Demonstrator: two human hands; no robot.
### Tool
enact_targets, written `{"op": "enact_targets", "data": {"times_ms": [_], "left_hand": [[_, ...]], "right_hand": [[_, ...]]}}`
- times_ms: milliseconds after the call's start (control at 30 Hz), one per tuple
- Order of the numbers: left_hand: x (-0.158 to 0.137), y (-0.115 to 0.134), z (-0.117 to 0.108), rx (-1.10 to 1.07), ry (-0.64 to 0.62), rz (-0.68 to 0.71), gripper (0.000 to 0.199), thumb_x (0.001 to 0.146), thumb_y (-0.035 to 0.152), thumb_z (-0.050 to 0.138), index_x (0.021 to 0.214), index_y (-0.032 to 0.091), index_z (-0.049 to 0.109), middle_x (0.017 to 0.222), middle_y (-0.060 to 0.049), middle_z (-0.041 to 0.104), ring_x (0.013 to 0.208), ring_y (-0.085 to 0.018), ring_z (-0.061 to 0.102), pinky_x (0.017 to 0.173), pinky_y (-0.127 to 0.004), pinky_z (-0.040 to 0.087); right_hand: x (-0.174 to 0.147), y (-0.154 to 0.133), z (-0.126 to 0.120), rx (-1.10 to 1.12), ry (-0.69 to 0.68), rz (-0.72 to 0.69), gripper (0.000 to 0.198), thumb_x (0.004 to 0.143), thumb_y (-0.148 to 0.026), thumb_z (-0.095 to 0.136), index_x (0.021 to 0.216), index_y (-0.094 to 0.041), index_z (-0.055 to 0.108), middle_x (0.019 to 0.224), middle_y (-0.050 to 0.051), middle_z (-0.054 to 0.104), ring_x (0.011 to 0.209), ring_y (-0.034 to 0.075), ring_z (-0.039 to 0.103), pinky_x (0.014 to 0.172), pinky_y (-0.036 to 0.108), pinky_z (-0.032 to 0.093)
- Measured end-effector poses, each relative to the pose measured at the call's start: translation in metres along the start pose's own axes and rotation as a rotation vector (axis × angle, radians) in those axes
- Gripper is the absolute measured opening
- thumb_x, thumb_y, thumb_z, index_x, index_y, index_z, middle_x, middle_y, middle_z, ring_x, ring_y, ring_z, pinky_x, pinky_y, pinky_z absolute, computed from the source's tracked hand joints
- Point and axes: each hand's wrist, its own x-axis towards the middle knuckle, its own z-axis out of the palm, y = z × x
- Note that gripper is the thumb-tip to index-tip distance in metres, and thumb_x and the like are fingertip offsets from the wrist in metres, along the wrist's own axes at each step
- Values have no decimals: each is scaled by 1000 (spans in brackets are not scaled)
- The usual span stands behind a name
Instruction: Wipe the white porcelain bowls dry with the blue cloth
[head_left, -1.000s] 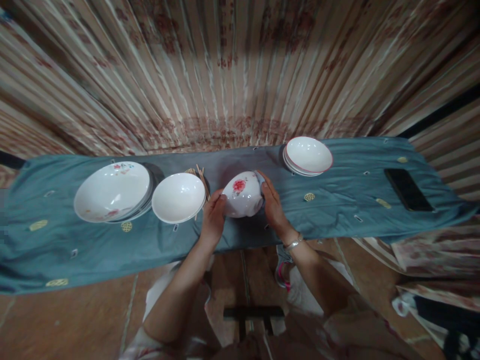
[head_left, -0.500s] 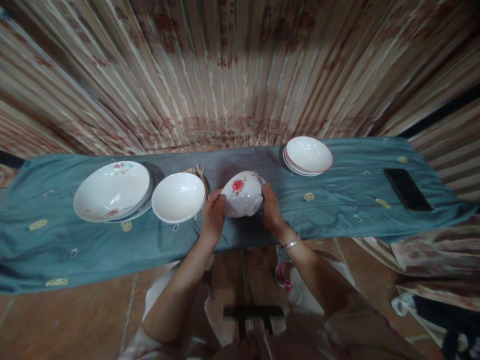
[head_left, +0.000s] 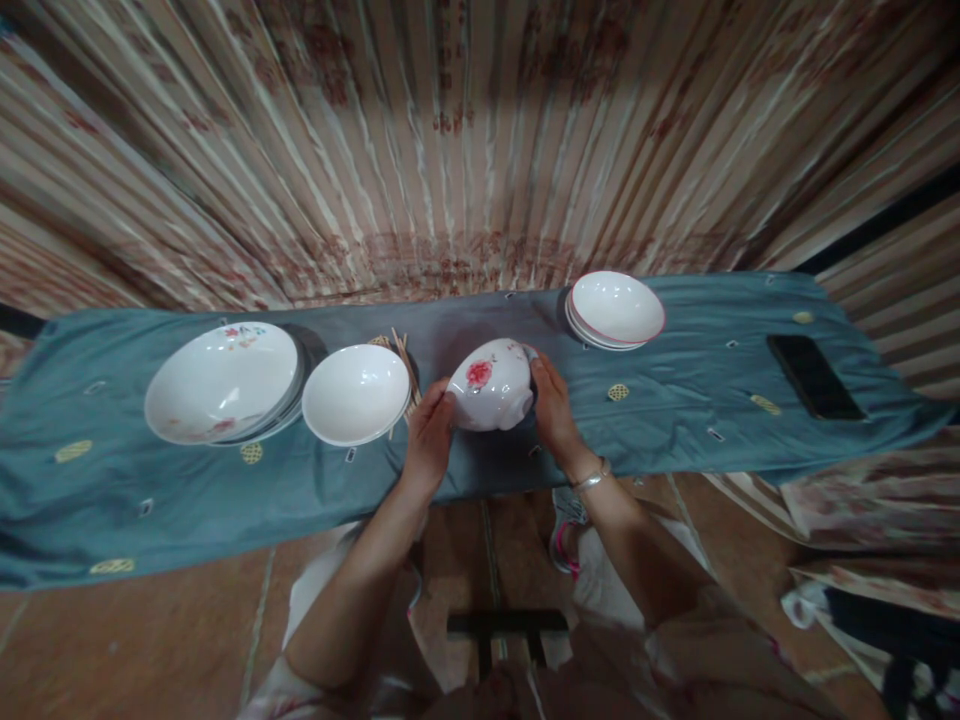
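A white bowl [head_left: 491, 385] with a red flower on its outside is tilted on its side above the table, its foot facing right. My left hand [head_left: 430, 430] is closed on the bowl's left rim, thumb on the near side. My right hand [head_left: 553, 405], with a silver bracelet at the wrist, is curled against the bowl's upper right side near the foot; its fingertips are partly hidden behind the bowl. A small pale patch shows by these fingertips, too blurred to tell. Left of my left hand stand white bowls [head_left: 356, 395], stacked, beside thin wooden chopsticks [head_left: 405, 360].
A stack of large flower-patterned dishes [head_left: 225, 385] stands at the left. Red-rimmed bowls [head_left: 617, 308] are stacked at the back right. A black phone [head_left: 814, 377] lies at the right end of the blue-green tablecloth [head_left: 690, 400]. A pleated curtain [head_left: 480, 180] hangs behind the table.
The bowl has shifted slightly right and turned a little, its foot now more exposed. My right hand has moved slightly right. My left hand keeps its hold on the rim.
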Motion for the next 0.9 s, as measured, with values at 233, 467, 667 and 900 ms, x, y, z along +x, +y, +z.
{"op": "enact_targets", "data": {"times_ms": [233, 467, 667, 900], "left_hand": [[-2, 1, 5, -64, -46, -41, 25, 74, 41, 75, 83, 18, 71, 76, 0, 62, 73, -13, 53, 68, -25, 42], [-3, -2, 8, -75, -51, -88, 26, 71, 42, 75, 82, 19, 70, 74, 0, 60, 73, -14, 53, 69, -26, 44], [-7, 3, 12, -158, -50, -147, 24, 66, 39, 76, 82, 21, 72, 81, -2, 67, 79, -17, 58, 74, -29, 49], [-7, 2, 11, -142, -86, -146, 24, 70, 42, 77, 80, 21, 72, 81, -4, 69, 78, -20, 61, 74, -32, 50]], "right_hand": [[10, -7, -12, -69, 14, -103, 51, 96, -57, 45, 126, -22, 66, 132, 9, 68, 127, 25, 59, 116, 45, 40], [10, -11, -16, -97, 16, -128, 48, 96, -55, 46, 125, -23, 67, 135, 8, 67, 127, 23, 59, 115, 44, 41], [10, -17, -19, -164, 2, -150, 51, 96, -57, 45, 127, -21, 66, 135, 10, 66, 127, 24, 58, 114, 43, 41], [6, -20, -12, -209, -8, -209, 55, 98, -60, 42, 129, -21, 65, 135, 10, 66, 126, 23, 59, 114, 42, 42]]}}
